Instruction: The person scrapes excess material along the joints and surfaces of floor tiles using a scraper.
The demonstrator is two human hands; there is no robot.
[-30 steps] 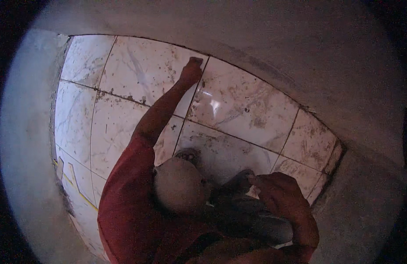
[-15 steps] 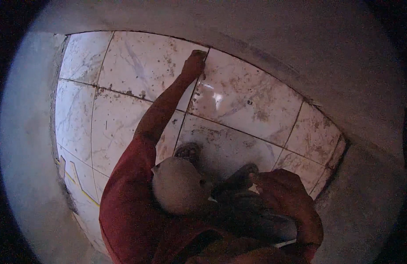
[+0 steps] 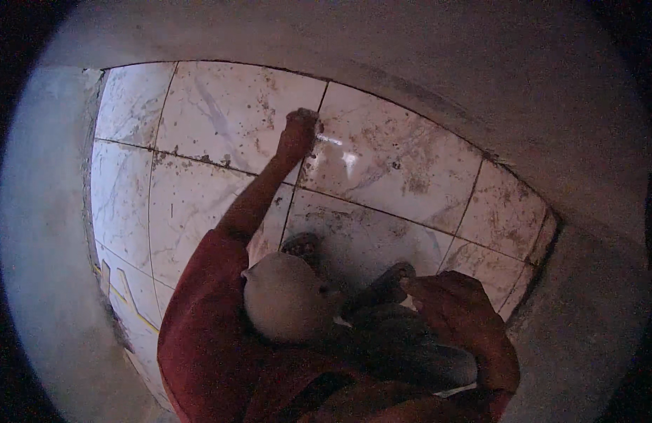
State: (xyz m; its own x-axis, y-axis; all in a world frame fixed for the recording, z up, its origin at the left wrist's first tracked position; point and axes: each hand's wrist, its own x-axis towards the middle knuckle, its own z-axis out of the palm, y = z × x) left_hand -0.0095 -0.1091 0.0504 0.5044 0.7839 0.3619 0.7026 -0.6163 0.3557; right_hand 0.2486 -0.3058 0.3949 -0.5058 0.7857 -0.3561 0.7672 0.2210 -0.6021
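Observation:
My left hand (image 3: 298,134) reaches out over the floor with its fingers closed, down at the dark joint (image 3: 313,141) between two large marbled white tiles. A small greyish bit shows at its fingertips, but I cannot make out what it is. Dirt smears and crumbs mark the tile (image 3: 234,116) beside it. Lower right, my right hand (image 3: 449,299) hangs in front of my leg with its fingers curled together; what they hold, if anything, is hidden. Below that hand, part of my leg (image 3: 446,363) shows in shadow.
Two sandalled feet (image 3: 301,245) stand on the tiles. A rounded pale shape (image 3: 280,299) lies before my red sleeve (image 3: 199,296). Bare grey walls (image 3: 382,42) border the floor. At the left edge lie thin yellow-edged strips (image 3: 132,303).
My left hand has drawn back toward me along the tile joint, away from the far wall. My right hand has hardly moved. The view has shifted slightly.

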